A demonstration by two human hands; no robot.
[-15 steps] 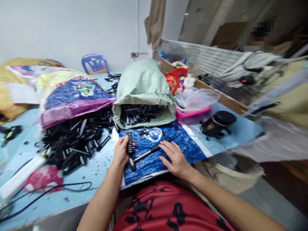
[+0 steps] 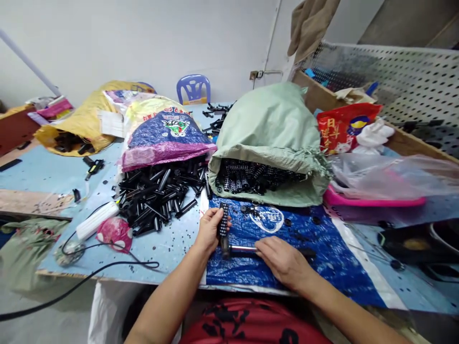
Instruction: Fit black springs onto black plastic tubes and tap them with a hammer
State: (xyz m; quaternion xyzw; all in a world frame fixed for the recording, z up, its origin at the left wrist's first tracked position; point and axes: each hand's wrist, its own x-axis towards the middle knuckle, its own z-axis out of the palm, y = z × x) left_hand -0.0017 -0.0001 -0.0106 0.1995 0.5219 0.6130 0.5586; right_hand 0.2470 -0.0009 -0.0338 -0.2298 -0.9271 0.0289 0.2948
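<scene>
Blue worktable point(image 2: 46, 167), pale green sack point(image 2: 272, 129) of black ribbed parts at centre, purple printed bag point(image 2: 165, 136) spilling black tubes to its left, red packet point(image 2: 340, 126) with unreadable script at far right, blue tarp point(image 2: 304, 243) bearing a white logo, right hand point(image 2: 283, 260) closed over a hammer point(image 2: 238, 249) handle, left hand point(image 2: 210, 229) gripping a black ribbed part point(image 2: 224, 219) upright on the tarp's near-left edge.

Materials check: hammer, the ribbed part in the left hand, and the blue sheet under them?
Hammer: bright glinting shaft, likely steel.
Ribbed part: matte black, probably moulded plastic or rubber.
Blue sheet: crinkled, glossy, printed logo; looks like woven plastic sacking.
</scene>
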